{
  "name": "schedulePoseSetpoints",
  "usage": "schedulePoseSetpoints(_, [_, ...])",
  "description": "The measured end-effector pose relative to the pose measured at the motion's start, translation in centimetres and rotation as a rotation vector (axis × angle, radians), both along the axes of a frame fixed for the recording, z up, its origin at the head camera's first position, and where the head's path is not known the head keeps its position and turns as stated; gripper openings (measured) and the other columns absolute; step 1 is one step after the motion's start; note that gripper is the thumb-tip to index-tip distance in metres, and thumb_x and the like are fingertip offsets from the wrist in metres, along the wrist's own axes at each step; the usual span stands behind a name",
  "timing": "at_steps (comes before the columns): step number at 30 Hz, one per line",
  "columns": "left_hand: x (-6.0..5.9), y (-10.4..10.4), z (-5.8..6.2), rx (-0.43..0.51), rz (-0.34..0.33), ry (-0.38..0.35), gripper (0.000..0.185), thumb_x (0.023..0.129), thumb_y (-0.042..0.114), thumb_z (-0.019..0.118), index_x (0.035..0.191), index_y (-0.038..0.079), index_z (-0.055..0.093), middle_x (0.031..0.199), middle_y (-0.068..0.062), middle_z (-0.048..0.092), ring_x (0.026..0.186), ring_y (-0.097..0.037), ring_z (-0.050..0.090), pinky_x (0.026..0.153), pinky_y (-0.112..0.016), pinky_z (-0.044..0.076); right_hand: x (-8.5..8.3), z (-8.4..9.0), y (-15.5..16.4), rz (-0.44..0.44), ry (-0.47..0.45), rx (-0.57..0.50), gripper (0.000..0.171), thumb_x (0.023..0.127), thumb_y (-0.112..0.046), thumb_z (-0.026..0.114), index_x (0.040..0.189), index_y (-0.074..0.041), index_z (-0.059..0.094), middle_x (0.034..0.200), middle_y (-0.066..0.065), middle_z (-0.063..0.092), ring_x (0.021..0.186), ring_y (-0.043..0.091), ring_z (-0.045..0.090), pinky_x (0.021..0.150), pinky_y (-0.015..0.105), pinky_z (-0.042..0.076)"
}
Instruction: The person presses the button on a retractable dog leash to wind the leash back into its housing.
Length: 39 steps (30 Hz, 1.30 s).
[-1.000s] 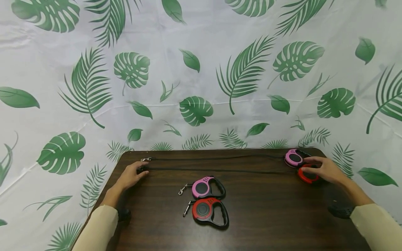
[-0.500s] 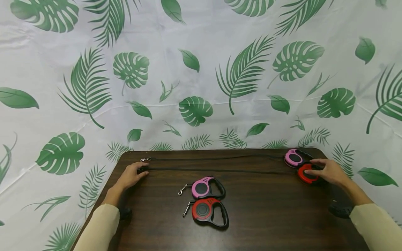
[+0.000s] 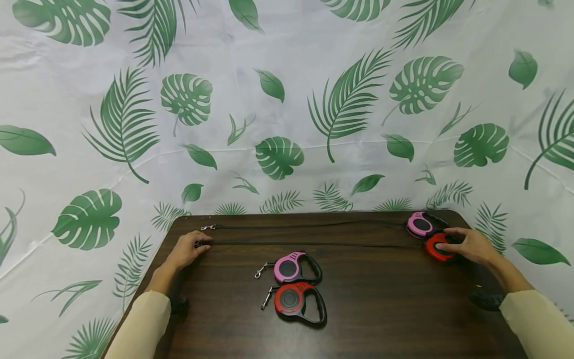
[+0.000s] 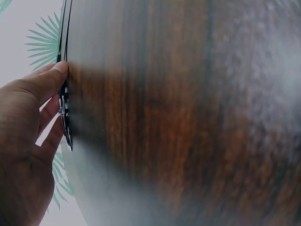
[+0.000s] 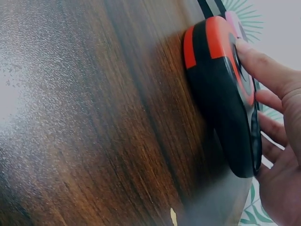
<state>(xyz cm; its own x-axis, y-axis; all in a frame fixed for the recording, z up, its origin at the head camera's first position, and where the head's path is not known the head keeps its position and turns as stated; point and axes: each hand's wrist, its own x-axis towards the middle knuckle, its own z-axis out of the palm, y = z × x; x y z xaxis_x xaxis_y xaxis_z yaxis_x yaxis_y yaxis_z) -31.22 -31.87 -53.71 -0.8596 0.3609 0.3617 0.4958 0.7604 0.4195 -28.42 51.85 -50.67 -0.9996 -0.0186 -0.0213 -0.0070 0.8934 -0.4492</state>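
Observation:
At the table's far right, my right hand (image 3: pixel 475 245) holds a red-and-black retractable dog leash (image 5: pixel 221 75). Its thumb lies on the round disc, and the other fingertips are hidden behind the leash in the right wrist view. A black cord (image 3: pixel 314 244) runs straight from it to the left edge. There my left hand (image 3: pixel 185 250) pinches the cord's end by the metal clip (image 4: pixel 62 106). Behind this cord lies a second stretched cord (image 3: pixel 291 227), from a pink retractable leash (image 3: pixel 419 225) to a silver clip (image 3: pixel 208 227).
Nearer the middle lie another pink retractable leash (image 3: pixel 287 269) and a red one (image 3: pixel 290 300), wound in, clips pointing left. They rest on a dark wood table (image 3: pixel 381 309). A white leaf-patterned cloth (image 3: pixel 278 114) hangs behind the far edge.
My right hand has shifted slightly, uncovering more of the red leash's disc. My left hand stays at the cord's end. The front cord lies a touch straighter.

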Motion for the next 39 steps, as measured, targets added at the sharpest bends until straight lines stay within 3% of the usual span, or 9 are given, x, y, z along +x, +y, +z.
schedulePoseSetpoints(6, [0.0, -0.1, 0.1, -0.015, -0.027, 0.031, 0.016, 0.088, -0.001, 0.082, 0.104, -0.004, 0.080, 0.101, -0.017, 0.073, 0.098, -0.044, 0.070, 0.089, -0.061, 0.056, 0.0, 0.2, 0.2, 0.036, -0.004, 0.019, 0.085, 0.090, -0.051, 0.082, 0.139, 0.014, 0.057, 0.140, 0.051, 0.047, 0.123, 0.065, 0.050, 0.095, 0.074, 0.045])
schedulePoseSetpoints(17, [0.2, -0.5, 0.3, -0.019, -0.007, 0.043, 0.011, 0.087, 0.001, 0.084, 0.097, -0.001, 0.081, 0.095, -0.013, 0.074, 0.094, -0.040, 0.071, 0.088, -0.058, 0.057, 0.2, 0.2, 0.3, 0.090, -0.013, -0.005, 0.085, 0.091, -0.045, 0.083, 0.142, 0.016, 0.053, 0.140, 0.047, 0.051, 0.126, 0.067, 0.046, 0.096, 0.074, 0.045])
schedulePoseSetpoints(29, [0.5, -0.4, 0.6, -0.041, 0.014, -0.018, 0.006, 0.090, 0.001, 0.081, 0.095, 0.001, 0.078, 0.095, -0.012, 0.072, 0.096, -0.041, 0.069, 0.090, -0.059, 0.055, 0.5, 0.6, 0.4, 0.072, -0.013, -0.008, 0.086, 0.089, -0.045, 0.085, 0.143, 0.014, 0.053, 0.140, 0.053, 0.044, 0.119, 0.060, 0.054, 0.092, 0.070, 0.049])
schedulePoseSetpoints(39, [0.7, -0.4, 0.7, -0.046, 0.017, -0.008, 0.005, 0.093, -0.002, 0.076, 0.097, -0.002, 0.074, 0.098, -0.016, 0.071, 0.098, -0.042, 0.068, 0.089, -0.059, 0.054, 0.3, 1.0, 0.6, 0.089, 0.010, -0.041, 0.086, 0.088, -0.044, 0.087, 0.143, 0.012, 0.053, 0.143, 0.051, 0.041, 0.126, 0.066, 0.043, 0.095, 0.077, 0.043])
